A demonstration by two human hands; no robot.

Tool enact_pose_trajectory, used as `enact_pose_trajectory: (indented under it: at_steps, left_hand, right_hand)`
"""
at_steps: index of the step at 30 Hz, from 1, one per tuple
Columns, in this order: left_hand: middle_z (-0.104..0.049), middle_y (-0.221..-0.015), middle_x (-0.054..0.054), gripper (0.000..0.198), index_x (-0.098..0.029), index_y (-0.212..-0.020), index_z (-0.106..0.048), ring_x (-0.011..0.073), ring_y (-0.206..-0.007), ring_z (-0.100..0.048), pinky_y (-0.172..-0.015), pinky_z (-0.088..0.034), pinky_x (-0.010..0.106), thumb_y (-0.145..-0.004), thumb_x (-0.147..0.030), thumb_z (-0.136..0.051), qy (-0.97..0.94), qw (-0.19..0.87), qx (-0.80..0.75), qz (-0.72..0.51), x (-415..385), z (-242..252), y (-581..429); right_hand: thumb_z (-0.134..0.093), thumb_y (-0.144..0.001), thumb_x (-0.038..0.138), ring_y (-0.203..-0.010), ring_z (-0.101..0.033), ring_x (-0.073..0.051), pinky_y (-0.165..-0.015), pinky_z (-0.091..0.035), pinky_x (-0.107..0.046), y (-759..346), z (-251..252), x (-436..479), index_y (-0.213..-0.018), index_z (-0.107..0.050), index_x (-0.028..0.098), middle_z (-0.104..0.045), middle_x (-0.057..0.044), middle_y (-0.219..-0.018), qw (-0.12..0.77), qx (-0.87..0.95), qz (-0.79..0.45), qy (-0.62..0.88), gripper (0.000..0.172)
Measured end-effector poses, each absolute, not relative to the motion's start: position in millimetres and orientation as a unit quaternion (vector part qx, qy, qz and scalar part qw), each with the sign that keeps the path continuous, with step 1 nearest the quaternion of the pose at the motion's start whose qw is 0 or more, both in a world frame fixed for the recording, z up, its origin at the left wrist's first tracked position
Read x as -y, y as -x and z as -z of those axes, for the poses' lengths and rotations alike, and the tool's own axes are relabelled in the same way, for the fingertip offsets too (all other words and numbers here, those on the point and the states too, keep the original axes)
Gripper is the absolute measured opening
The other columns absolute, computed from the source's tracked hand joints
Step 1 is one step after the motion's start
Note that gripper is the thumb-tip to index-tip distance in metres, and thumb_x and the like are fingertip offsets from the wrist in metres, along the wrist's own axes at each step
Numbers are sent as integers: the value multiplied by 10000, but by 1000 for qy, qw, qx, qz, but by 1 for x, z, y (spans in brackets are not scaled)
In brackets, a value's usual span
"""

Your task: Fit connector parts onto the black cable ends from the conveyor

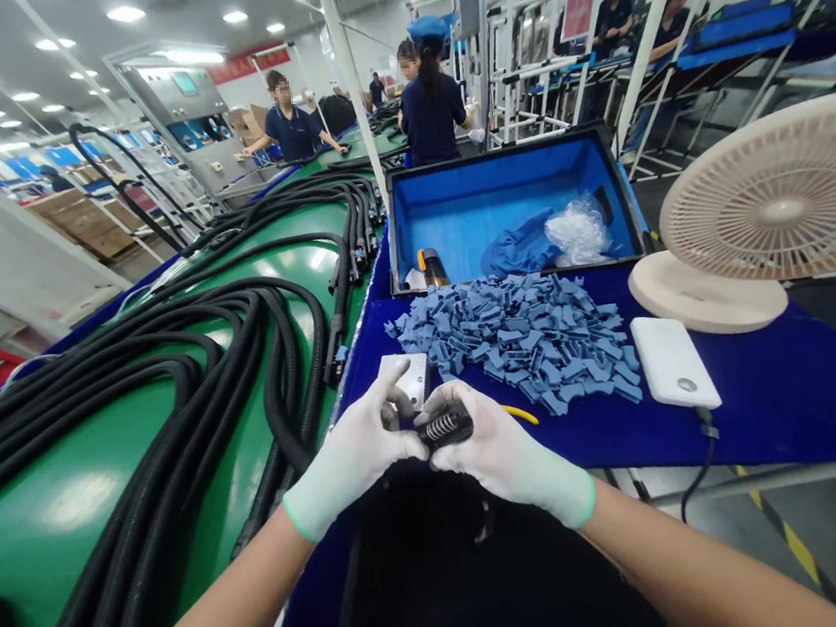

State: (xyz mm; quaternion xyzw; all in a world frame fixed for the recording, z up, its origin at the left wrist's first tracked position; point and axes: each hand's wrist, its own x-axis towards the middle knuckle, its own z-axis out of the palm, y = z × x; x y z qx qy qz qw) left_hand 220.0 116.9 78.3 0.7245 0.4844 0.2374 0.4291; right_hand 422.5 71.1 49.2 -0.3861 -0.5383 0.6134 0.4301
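Note:
Both my hands wear white gloves and meet at the near edge of the blue-covered table [774,394]. My right hand [502,455] is closed around the end of a black corrugated hose [444,426]. My left hand [361,441] pinches the same hose end from the left, its index finger raised. A yellow piece [521,412] pokes out behind my right hand. Just beyond lies a pile of small blue-grey plastic clips [526,336] and a white card [411,375].
Many black corrugated hoses [193,399] lie along the green conveyor [54,506] on the left. A blue open bin [503,205] holds cloth and a plastic bag. A white power bank [672,362] and a beige fan [775,202] stand right. Other workers stand far back.

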Motion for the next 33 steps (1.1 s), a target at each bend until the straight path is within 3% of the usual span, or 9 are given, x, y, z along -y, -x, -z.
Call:
enact_pose_trajectory:
  at_steps: [3,6,9,11,14,17,19,22,33]
  left_hand:
    - [-672,-936,-1,881,-242,-1450,-534,225,-840,-641,-777,-511,334,-637,-307,-866,-754,384,-490,-209,-117,-77,-218]
    - [-667,-818,17,326,-219,-1008,-755,225,-786,-623,-744,-489,328,-737,-386,-825,-749,290,-537,-257,-94,-66,-213]
    - [-652,-717,42,225,-198,-779,-732,220,-702,-618,-683,-506,323,-836,-415,-749,-625,418,-560,-350,-66,-50,-205]
    - [-680,-799,64,268,-199,-901,-731,226,-730,-646,-679,-542,333,-886,-464,-687,-492,526,-541,-434,-58,-45,-200]
    - [-621,-845,26,263,-217,-1108,-674,150,-714,-610,-678,-554,286,-935,-415,-656,-337,579,-466,-578,-65,-54,-193]
    - [-418,-677,-52,211,-173,-1083,-658,67,-541,-408,-534,-446,201,-912,-280,-720,-310,587,-409,-626,-83,-75,-190]
    - [-349,-632,-69,196,-159,-1060,-655,64,-502,-340,-485,-388,204,-914,-273,-719,-366,565,-418,-610,-96,-87,-190]
    - [-354,-609,-72,215,-161,-1063,-656,71,-483,-350,-476,-371,223,-888,-259,-734,-449,509,-435,-592,-122,-97,-194]
    - [-443,-525,-69,243,-141,-1012,-646,88,-431,-383,-464,-356,243,-824,-270,-727,-559,418,-416,-583,-202,-92,-218]
  right_hand:
    - [-710,-685,69,-841,-607,-174,-737,-506,-309,-422,-46,-74,-1047,-590,216,-646,4,-944,424,528,-624,390,408]
    - [-746,-667,88,-877,-642,-191,-790,-532,-338,-420,-42,-70,-991,-621,199,-687,-28,-1004,483,476,-614,403,365]
    - [-770,-696,133,-925,-688,-214,-845,-555,-379,-411,-35,-57,-1062,-618,207,-713,-55,-1096,570,377,-608,405,403]
    - [-822,-690,174,-906,-698,-213,-814,-560,-362,-405,-31,-49,-1122,-628,220,-723,-48,-1094,526,391,-652,380,476]
    - [-859,-734,317,-872,-690,-203,-766,-540,-317,-408,-29,-57,-1087,-699,217,-740,-35,-1029,348,573,-662,335,400]
    - [-640,-951,403,-926,-685,-208,-821,-512,-327,-422,-30,-95,-1057,-703,207,-735,-57,-1047,316,701,-389,508,231]
    - [-580,-980,392,-960,-689,-249,-842,-500,-364,-428,-28,-124,-1056,-687,189,-728,-98,-1058,218,717,-180,637,241]
    - [-585,-960,407,-891,-710,-295,-790,-499,-397,-427,-21,-153,-977,-684,170,-724,-129,-951,100,725,-89,676,257]
    - [-571,-826,169,-867,-697,-275,-710,-449,-329,-428,-15,-154,-1019,-640,176,-693,-114,-965,106,732,-81,669,205]
